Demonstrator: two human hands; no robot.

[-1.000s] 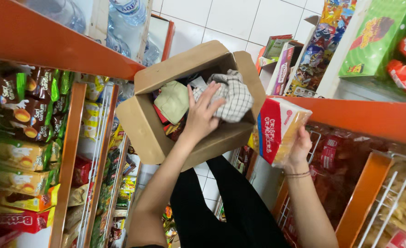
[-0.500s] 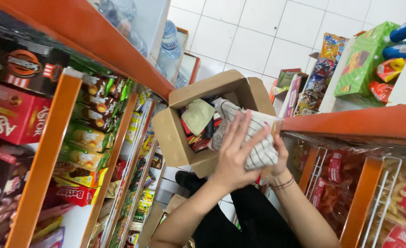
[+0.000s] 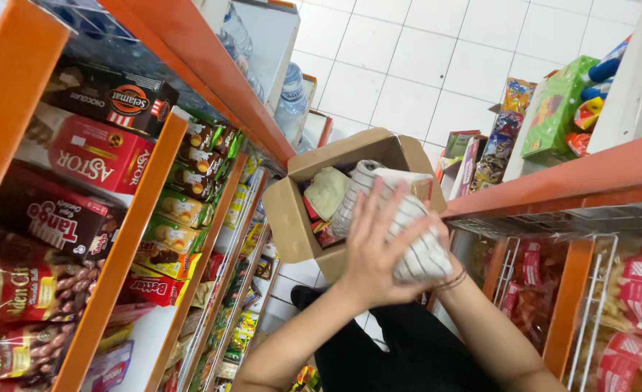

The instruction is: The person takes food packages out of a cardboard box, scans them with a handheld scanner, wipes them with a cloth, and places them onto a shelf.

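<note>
Head view shows the left hand (image 3: 379,250) with fingers (image 3: 364,210) spread wide and flat against a white checked cloth (image 3: 408,232), while the right hand (image 3: 444,247) sits mostly hidden behind that bundle, so I cannot tell how its fingers lie; pressing from both sides probably keeps the soft cloth gathered at the mouth of the open cardboard box (image 3: 299,218), which sits in the aisle between orange shelves (image 3: 132,239) of snack packets (image 3: 183,210). Half a second ago the hands were likewise on the cloth, and a second ago the right hand held a red and white packet, now gone from sight.
</note>
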